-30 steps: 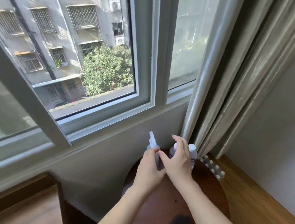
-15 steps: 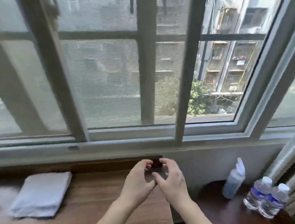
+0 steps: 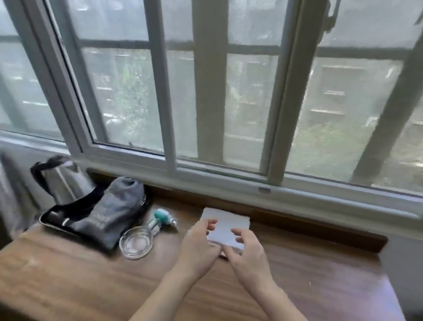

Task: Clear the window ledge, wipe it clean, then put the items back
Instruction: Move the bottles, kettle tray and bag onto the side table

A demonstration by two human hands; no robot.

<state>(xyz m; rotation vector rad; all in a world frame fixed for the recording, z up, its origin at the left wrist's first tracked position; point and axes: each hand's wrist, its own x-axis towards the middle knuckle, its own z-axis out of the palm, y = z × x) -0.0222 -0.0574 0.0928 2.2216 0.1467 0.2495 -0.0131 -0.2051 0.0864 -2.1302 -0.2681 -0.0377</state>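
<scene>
Hands, two: left hand [image 3: 198,244] and right hand [image 3: 245,249] pinch one folded white cloth [image 3: 226,226] on brown wooden ledge [image 3: 86,277], one clear glass ashtray [image 3: 136,242] left, cloth's near edge hidden.

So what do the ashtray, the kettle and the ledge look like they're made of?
Ashtray: clear glass, see-through with bright rim glints.
Kettle: likely brushed steel, silvery sheen, with a black, probably plastic, handle.
Ledge: wood or wood-look laminate, brown grain, slight gloss.

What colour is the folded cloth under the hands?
White. The folded cloth shows best in the head view.
</scene>
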